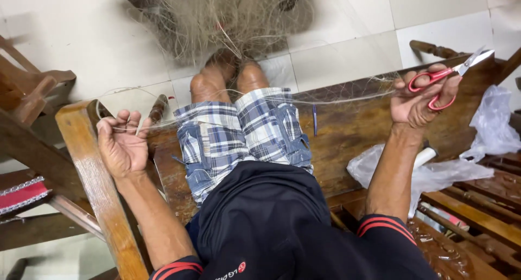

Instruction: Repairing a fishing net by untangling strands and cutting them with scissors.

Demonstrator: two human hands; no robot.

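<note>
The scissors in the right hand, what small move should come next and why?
Probably bring the red-handled scissors down to the line. The right hand holds them pointing up and away, while both it and the left hand stretch the net's line taut across the knees.

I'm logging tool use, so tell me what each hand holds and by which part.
Right hand: red-handled steel scissors, fingers through the handle loops, plus the thin pale fishing line. Left hand: the line's other end, pinched.
</note>
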